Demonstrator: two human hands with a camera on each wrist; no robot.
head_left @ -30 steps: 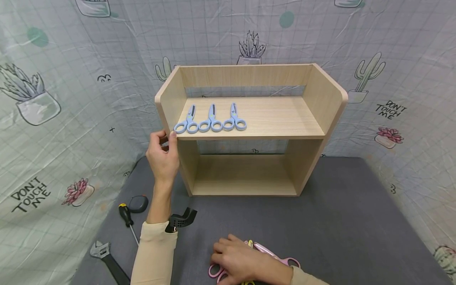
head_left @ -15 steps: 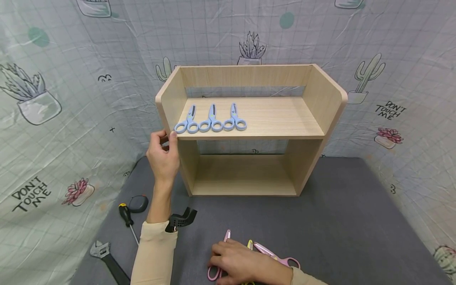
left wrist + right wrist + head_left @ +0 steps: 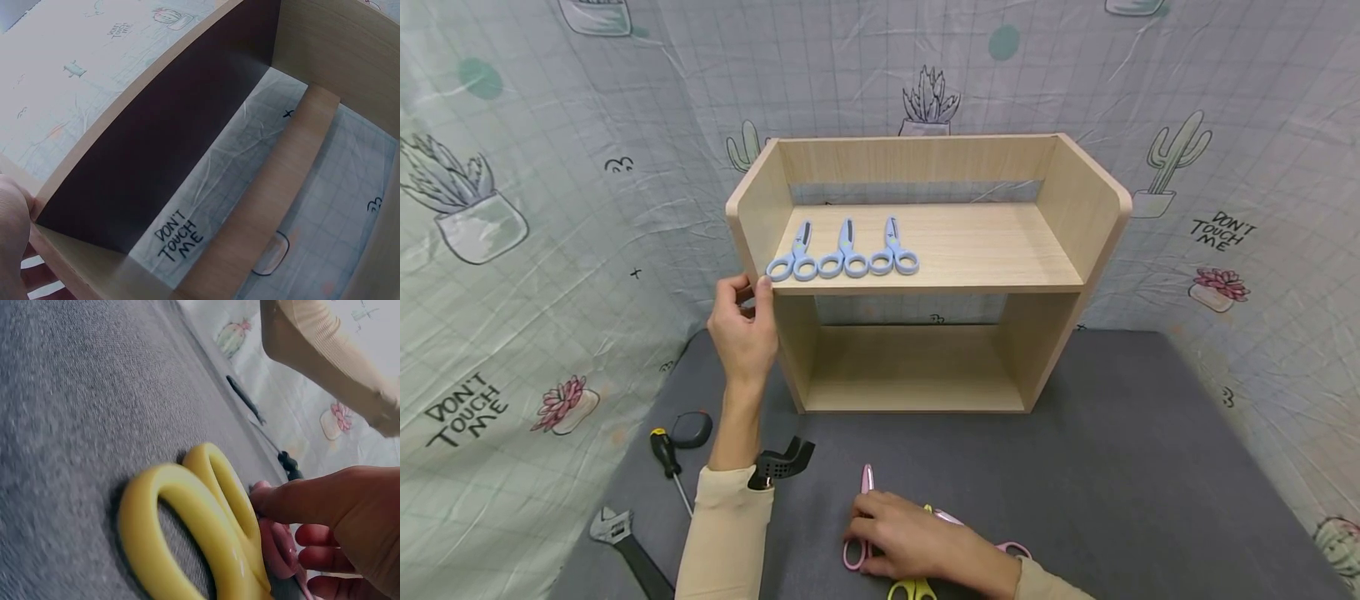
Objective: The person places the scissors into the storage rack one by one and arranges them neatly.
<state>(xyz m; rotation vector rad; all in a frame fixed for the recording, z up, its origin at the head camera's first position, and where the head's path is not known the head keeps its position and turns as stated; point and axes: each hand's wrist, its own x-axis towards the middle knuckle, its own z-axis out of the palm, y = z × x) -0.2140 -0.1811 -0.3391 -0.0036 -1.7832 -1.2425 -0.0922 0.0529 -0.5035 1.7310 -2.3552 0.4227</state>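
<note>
With three light-blue scissors (image 3: 842, 254) already lying on the pale wooden shelf unit (image 3: 925, 250), you are bracing it with your left hand (image 3: 743, 329) while your right hand (image 3: 917, 546) is grasping pink-handled scissors (image 3: 859, 533) in front of it, yellow-handled scissors (image 3: 912, 590) still waiting.

Shelf (image 3: 985, 246) right of blue scissors (image 3: 844, 254) free

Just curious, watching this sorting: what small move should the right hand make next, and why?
Probably lift the pink scissors that the right hand grips off the table toward the shelf. Three blue scissors already lie there in a row with bare space beside them, and the left hand steadies the shelf's side.
</note>
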